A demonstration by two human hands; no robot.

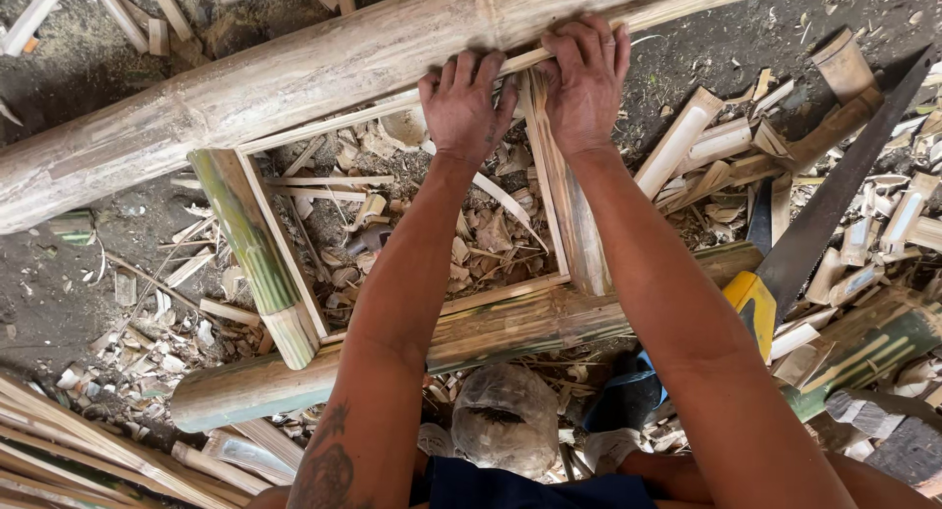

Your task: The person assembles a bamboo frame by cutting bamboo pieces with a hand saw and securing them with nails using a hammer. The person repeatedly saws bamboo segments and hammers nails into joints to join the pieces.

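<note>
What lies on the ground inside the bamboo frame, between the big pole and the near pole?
In the head view, bamboo shavings and loose splints cover the ground between the big pole and the near pole. Both forearms cross above them.

We reach both bare arms straight forward, nearly parallel. Our left hand (pixel 463 105) lies palm down, fingers curled at the tips. Our right hand (pixel 585 83) sits just beside it, knuckles up, fingers bent and pressing down. A tattoo marks the left forearm.
</note>
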